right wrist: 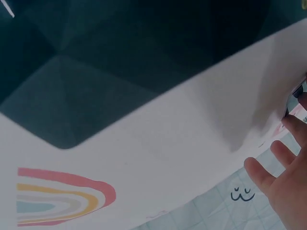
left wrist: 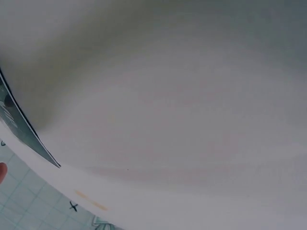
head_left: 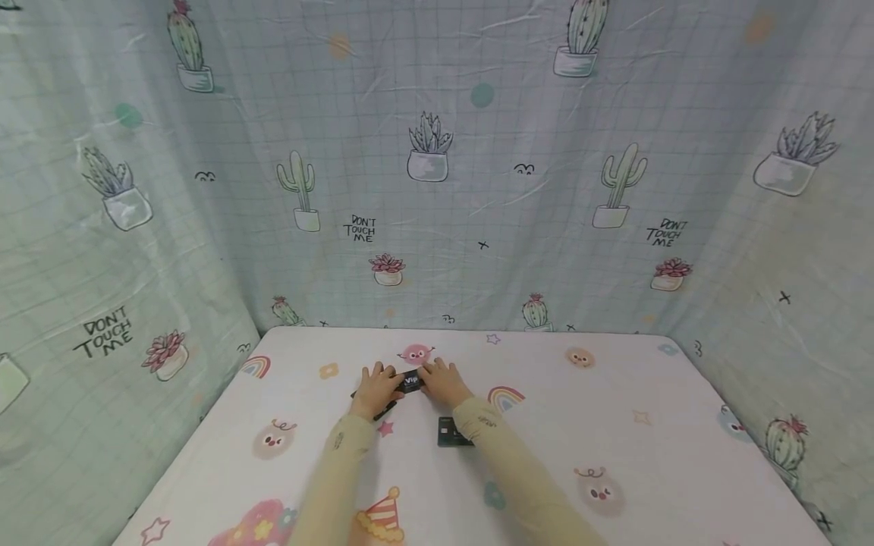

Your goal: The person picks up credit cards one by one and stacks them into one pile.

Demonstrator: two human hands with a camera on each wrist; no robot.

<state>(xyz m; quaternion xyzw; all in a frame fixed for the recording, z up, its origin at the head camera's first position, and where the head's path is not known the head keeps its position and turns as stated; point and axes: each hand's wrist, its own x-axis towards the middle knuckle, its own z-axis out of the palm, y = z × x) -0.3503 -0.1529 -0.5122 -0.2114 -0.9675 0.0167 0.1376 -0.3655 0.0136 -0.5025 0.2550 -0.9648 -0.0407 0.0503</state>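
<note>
A small black card [head_left: 411, 381] printed "Vip" spans the gap between both hands in the head view. My left hand [head_left: 377, 388] grips its left end, with the thumb along the card. At its right end my right hand [head_left: 445, 383] pinches it with the fingertips. In the right wrist view the other fingers of the right hand [right wrist: 288, 177] spread away from the card. Beneath the left hand lies another dark card [head_left: 385, 410], mostly hidden. A dark green card [head_left: 447, 434] rests on the table, partly covered by the right sleeve.
The white table [head_left: 587, 409] carries printed rainbows, stars and smiling faces. A pale curtain [head_left: 478, 205] with cactus drawings hangs behind the table and along both sides.
</note>
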